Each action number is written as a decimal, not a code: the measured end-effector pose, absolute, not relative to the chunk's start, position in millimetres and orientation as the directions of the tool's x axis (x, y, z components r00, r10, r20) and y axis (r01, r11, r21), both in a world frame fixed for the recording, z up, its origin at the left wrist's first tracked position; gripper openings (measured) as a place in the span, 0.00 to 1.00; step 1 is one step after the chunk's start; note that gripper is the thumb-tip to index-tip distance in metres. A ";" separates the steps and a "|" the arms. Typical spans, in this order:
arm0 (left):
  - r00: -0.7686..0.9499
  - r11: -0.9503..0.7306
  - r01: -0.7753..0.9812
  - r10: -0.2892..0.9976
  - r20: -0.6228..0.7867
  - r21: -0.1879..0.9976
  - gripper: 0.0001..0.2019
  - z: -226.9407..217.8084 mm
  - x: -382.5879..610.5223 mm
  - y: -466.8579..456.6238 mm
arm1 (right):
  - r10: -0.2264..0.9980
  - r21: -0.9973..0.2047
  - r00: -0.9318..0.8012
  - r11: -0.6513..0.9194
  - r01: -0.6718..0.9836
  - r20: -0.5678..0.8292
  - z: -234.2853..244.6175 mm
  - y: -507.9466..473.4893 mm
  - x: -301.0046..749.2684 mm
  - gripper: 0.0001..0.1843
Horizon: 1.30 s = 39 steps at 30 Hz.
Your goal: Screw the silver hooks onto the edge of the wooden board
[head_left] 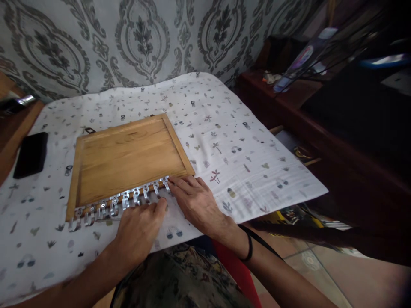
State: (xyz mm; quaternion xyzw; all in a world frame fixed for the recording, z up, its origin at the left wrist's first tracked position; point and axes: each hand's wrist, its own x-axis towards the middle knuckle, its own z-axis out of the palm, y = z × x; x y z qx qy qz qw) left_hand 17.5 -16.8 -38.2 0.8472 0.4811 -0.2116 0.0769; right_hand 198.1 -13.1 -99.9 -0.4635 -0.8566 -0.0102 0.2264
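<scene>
A framed wooden board [128,158] lies flat on a white printed cloth [218,124], slightly turned, its long edge facing the person. Along its six o'clock edge runs a metal hook rail [136,196], the hooks hanging over toward the person. The left hand [141,231] is at six o'clock from the board, fingers curled under and thumb up close to the hooks; whether it grasps the rail cannot be told. The right hand [195,203], at four o'clock, lays its fingertips on the rail's end by the board's corner; its thumb is hidden, so a pinch cannot be told either. A small metal loop [90,130] shows at ten o'clock, just beside the frame. A black phone [31,155] lies at nine o'clock, and a bottle [302,60] leans well apart at two o'clock.
</scene>
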 end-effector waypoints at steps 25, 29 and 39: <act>0.511 -0.406 0.798 0.847 -0.144 0.446 0.12 -8.4 -12.0 39.7 | 0.780 -0.226 -0.484 0.595 0.772 0.397 -94.0 -13.9 200.7 0.18; 0.600 -0.465 0.753 0.777 -0.193 0.466 0.11 -14.8 -1.3 61.0 | 0.772 -0.241 -0.486 0.605 0.759 0.410 -91.4 -14.2 202.2 0.18; 0.632 -0.484 0.752 0.723 -0.280 0.448 0.10 -26.8 1.9 69.0 | 0.782 -0.283 -0.484 0.603 0.746 0.392 -90.5 -13.8 204.8 0.16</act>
